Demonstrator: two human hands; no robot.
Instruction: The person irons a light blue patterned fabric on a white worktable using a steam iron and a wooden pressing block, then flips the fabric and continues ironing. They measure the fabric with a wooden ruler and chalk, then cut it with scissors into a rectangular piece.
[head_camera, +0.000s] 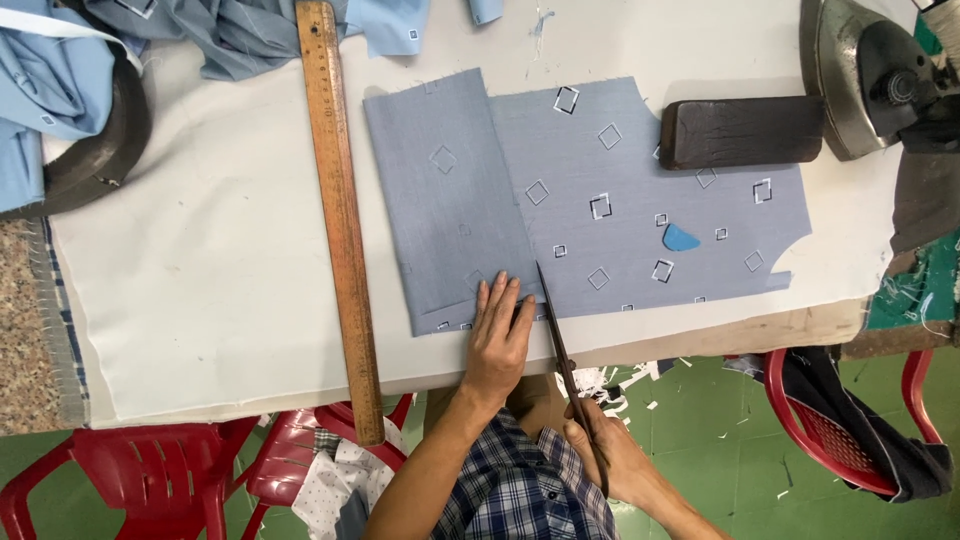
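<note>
- your left hand lies flat, fingers spread a little, pressing on the near edge of the grey patterned fabric, right at the fold line.
- your right hand is below the table edge, closed around the handles of the scissors; blades look nearly together, tips up on the fabric just beside your left fingers.
- scissors cross the table's near edge at a slight tilt, tip pointing away from you.
- fabric lies flat on the white-covered table, left part folded over the right; its near edge runs close to the table edge, right end has a curved cutout.
- blue chalk piece sits on the fabric, well right of the blades.
- dark wooden block rests on the fabric's far right corner.
- iron stands just right of the block, at the table's far right.
- long wooden ruler lies left of the fabric, near but not touching, its near end sticking out past the table edge.
- open bare table between ruler and left edge.
- light blue cloth heap at the far left corner.
- red plastic chairs below the table, scraps on the green floor.
</note>
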